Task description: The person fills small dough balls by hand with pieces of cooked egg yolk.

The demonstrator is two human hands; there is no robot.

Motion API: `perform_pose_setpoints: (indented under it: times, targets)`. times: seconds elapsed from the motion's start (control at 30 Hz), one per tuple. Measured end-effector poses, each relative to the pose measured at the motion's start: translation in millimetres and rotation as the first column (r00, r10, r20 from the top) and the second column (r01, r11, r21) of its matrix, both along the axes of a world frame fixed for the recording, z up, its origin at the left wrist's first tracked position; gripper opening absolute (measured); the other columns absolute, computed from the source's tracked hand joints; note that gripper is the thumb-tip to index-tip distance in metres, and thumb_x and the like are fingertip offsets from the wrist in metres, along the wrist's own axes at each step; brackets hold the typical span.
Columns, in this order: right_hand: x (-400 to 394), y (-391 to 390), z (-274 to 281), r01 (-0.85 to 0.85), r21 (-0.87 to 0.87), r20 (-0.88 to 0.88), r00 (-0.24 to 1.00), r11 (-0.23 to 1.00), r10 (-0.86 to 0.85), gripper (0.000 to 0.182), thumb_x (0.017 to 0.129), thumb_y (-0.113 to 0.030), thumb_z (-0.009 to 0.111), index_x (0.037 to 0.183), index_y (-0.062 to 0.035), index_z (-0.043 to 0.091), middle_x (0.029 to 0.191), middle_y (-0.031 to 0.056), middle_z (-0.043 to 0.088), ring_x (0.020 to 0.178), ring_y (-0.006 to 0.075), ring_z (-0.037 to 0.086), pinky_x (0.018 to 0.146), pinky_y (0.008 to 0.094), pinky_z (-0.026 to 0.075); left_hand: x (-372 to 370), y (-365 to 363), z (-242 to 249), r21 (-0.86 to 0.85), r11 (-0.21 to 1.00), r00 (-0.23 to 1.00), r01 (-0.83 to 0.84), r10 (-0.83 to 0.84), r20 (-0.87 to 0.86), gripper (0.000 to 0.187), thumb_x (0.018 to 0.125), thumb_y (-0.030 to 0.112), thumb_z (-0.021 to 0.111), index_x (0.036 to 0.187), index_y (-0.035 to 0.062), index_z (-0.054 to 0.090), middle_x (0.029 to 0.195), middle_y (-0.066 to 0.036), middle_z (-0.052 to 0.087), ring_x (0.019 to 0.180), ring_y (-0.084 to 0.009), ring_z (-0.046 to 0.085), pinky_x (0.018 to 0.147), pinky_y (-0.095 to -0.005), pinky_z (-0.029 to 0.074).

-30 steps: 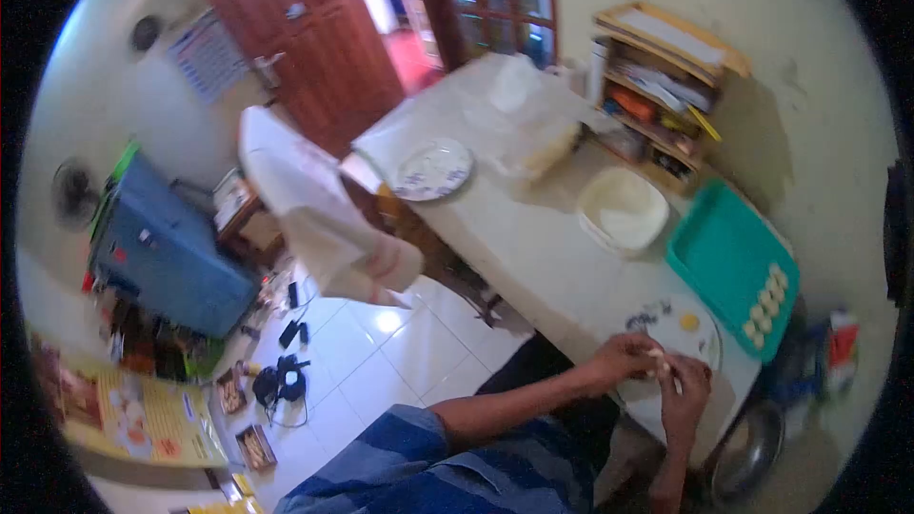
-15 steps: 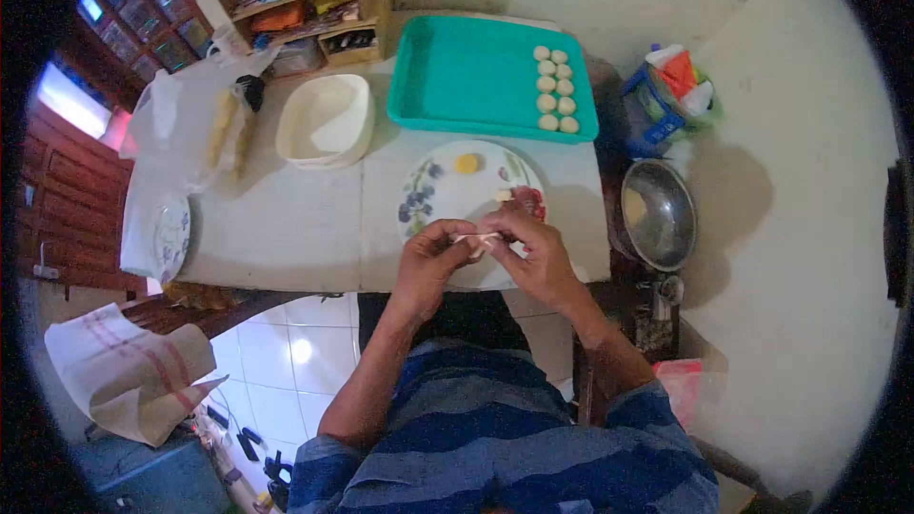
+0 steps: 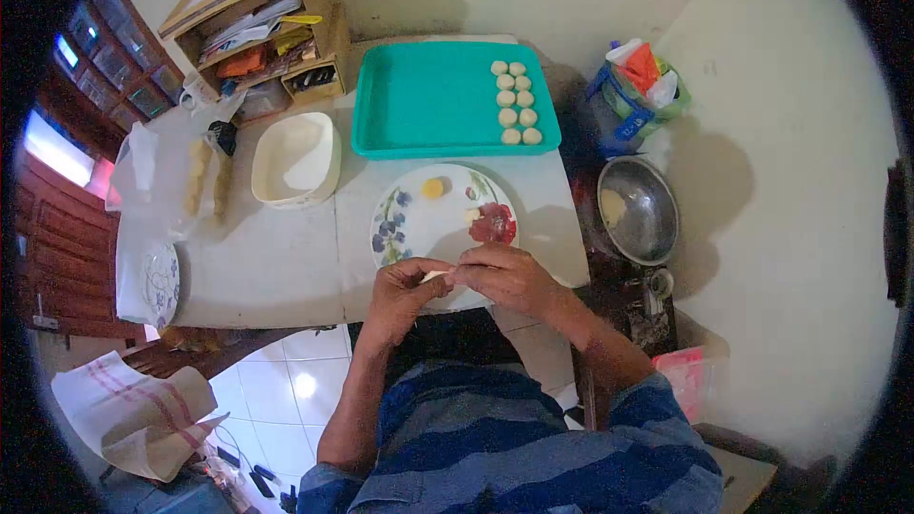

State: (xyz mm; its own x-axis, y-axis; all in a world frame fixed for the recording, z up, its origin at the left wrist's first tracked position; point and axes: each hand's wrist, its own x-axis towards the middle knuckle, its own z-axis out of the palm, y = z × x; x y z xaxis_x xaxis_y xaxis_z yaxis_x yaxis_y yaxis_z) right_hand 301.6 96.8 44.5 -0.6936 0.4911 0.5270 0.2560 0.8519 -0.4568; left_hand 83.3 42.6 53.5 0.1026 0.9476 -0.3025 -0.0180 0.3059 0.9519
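Note:
My left hand [image 3: 400, 290] and my right hand [image 3: 505, 276] meet over the near edge of a flowered plate [image 3: 405, 219], fingers pinched together on a small pale piece of dough [image 3: 438, 276]. On the plate lie a yellow lump [image 3: 434, 187], a small pale bit [image 3: 472, 215] and a red patch [image 3: 493, 225]. Behind the plate a teal tray [image 3: 419, 100] holds several pale dough balls [image 3: 514, 100] in two short rows at its right side.
A white tub [image 3: 295, 160] stands left of the plate, clear bags [image 3: 181, 171] and a small plate [image 3: 160, 281] farther left. A wooden shelf [image 3: 257, 33] is at the back. A metal bowl [image 3: 636, 209] and a blue bag [image 3: 633, 95] sit right of the table.
The view swung from the room down onto the table and settled. My hands stayed together on the dough, now a little nearer the table's front edge.

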Motion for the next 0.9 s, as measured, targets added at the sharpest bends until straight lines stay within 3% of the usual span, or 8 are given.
perform_pose_setpoints:
  times: [0.3, 0.37, 0.6, 0.63, 0.7, 0.77, 0.83, 0.9]
  targets:
    - [2, -6, 0, 0.011, -0.004, 0.056, 0.998, 1.0, -0.011, 0.02, 0.085, -0.01, 0.069, 0.105, -0.0046, 0.071, 0.109, 0.0091, 0.064, 0.102, 0.0269, 0.066, 0.09, 0.0373, 0.057, -3, -6, 5, 0.068, 0.997, 0.991, 0.02, -0.011, -0.13, 0.014, 0.088, 0.0, 0.075, 0.103, -0.0004, 0.076, 0.093, -0.006, 0.075, 0.084, -0.0091, 0.065, 0.076, -0.025, 0.053]
    - [3, -4, -2, 0.005, 0.0, 0.048, 0.999, 1.0, -0.005, 0.02, 0.085, -0.009, 0.068, 0.105, -0.0041, 0.07, 0.111, 0.0091, 0.064, 0.102, 0.027, 0.066, 0.091, 0.0378, 0.057, -2, -6, 10, -0.051, 0.999, 0.999, -0.012, 0.01, -0.04, 0.013, 0.088, 0.0, 0.075, 0.101, 0.0003, 0.077, 0.093, -0.005, 0.075, 0.083, -0.0081, 0.065, 0.076, -0.0247, 0.052]
    - [12, 16, -31, 0.158, 0.045, -0.05, 0.987, 0.986, -0.155, 0.021, 0.084, -0.007, 0.072, 0.105, -0.0044, 0.071, 0.104, 0.0111, 0.068, 0.093, 0.028, 0.069, 0.083, 0.0379, 0.058, -3, -11, 5, -0.094, 0.995, 0.991, -0.024, 0.036, 0.13, 0.013, 0.089, 0.001, 0.075, 0.102, 0.0016, 0.077, 0.093, -0.004, 0.075, 0.085, -0.009, 0.066, 0.078, -0.0254, 0.054]
    - [12, 17, -29, 0.158, 0.029, -0.048, 0.987, 0.987, -0.156, 0.021, 0.084, -0.007, 0.072, 0.105, -0.0044, 0.071, 0.104, 0.0111, 0.068, 0.093, 0.028, 0.069, 0.083, 0.0379, 0.058, -2, -9, 10, -0.132, 0.989, 0.989, -0.059, 0.076, 0.125, 0.017, 0.089, 0.002, 0.075, 0.106, 0.0015, 0.076, 0.096, -0.006, 0.075, 0.087, -0.0107, 0.067, 0.08, -0.0263, 0.055]
    - [9, 22, -21, 0.439, -0.309, 0.063, 0.894, 0.844, -0.443, 0.023, 0.085, -0.01, 0.074, 0.108, -0.0072, 0.072, 0.101, 0.0101, 0.068, 0.085, 0.0286, 0.069, 0.078, 0.0392, 0.057, 0, -7, 10, -0.179, 0.979, 0.986, -0.099, 0.121, 0.117, 0.02, 0.09, 0.002, 0.074, 0.109, 0.0014, 0.075, 0.099, -0.007, 0.075, 0.09, -0.0123, 0.069, 0.083, -0.0273, 0.056]
    - [12, 31, -24, 0.514, -0.302, 0.109, 0.855, 0.803, -0.507, 0.026, 0.085, -0.012, 0.075, 0.11, -0.0089, 0.072, 0.102, 0.0086, 0.068, 0.087, 0.0284, 0.067, 0.079, 0.0407, 0.056, 1, -3, 4, -0.199, 0.965, 0.937, -0.17, 0.221, 0.271, 0.027, 0.092, 0.004, 0.073, 0.119, 0.0011, 0.071, 0.108, -0.009, 0.074, 0.096, -0.0162, 0.07, 0.088, -0.0297, 0.057]
    - [14, 42, -36, 0.44, 0.048, 0.037, 0.897, 0.897, -0.441, 0.019, 0.088, -0.016, 0.071, 0.105, -0.0072, 0.07, 0.11, 0.0113, 0.065, 0.102, 0.0327, 0.063, 0.09, 0.046, 0.051, -2, -1, -14, -0.126, 0.98, 0.933, -0.154, 0.186, 0.307, 0.032, 0.094, 0.005, 0.071, 0.125, 0.0, 0.068, 0.113, -0.011, 0.072, 0.099, -0.0182, 0.07, 0.092, -0.0307, 0.058]
    - [17, 45, -41, 0.44, 0.024, 0.113, 0.891, 0.898, -0.44, 0.019, 0.089, -0.016, 0.071, 0.106, -0.007, 0.07, 0.109, 0.0106, 0.064, 0.104, 0.0316, 0.062, 0.092, 0.0454, 0.05, 1, 0, -14, -0.123, 0.972, 0.902, -0.198, 0.23, 0.365, 0.032, 0.095, 0.004, 0.07, 0.125, -0.0019, 0.066, 0.114, -0.011, 0.072, 0.098, -0.019, 0.07, 0.093, -0.0314, 0.058]
